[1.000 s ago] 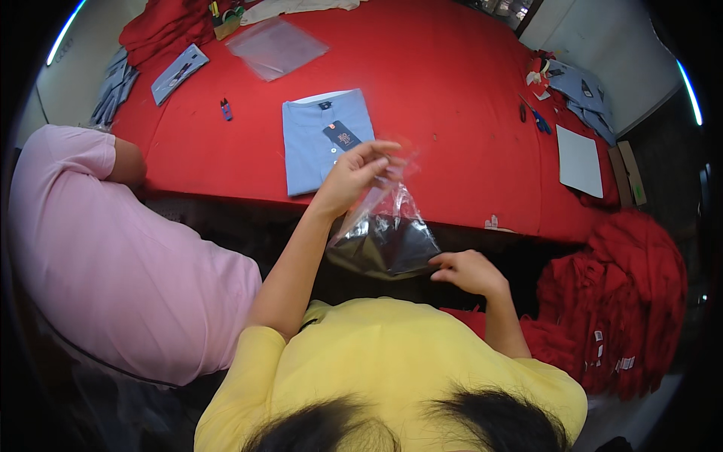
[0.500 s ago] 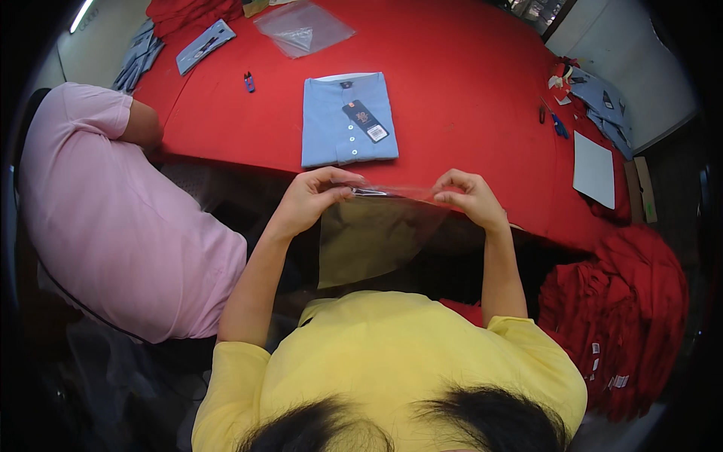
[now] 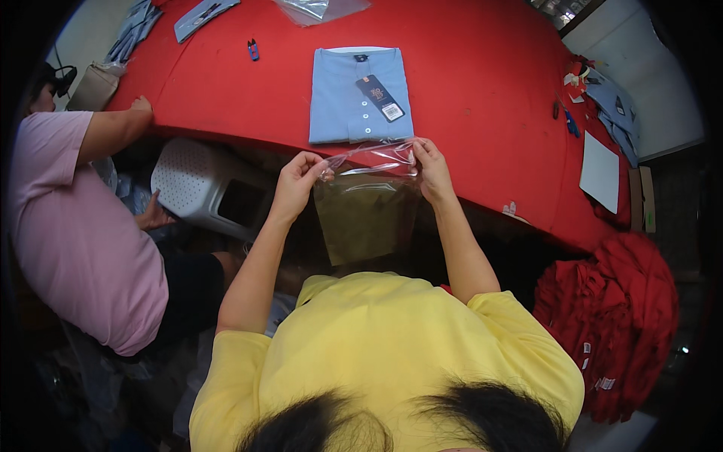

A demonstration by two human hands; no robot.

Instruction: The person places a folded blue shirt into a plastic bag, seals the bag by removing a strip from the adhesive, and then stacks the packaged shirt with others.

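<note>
A clear bag (image 3: 365, 215), mouth apparently spread, hangs beside a flat-folded, tagged blue shirt (image 3: 345, 98).

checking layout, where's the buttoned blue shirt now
In the head view, the blue shirt lies upper centre on the red table, near its front edge, just beyond the clear bag.

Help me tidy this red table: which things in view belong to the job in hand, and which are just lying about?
Apparently in the job:
- clear rectangular plastic bag, held by left fingers and right fingers
- folded light-blue buttoned shirt with dark rectangular tag

Probably just lying about:
- small blue snips
- flat white rectangular sheet
</note>
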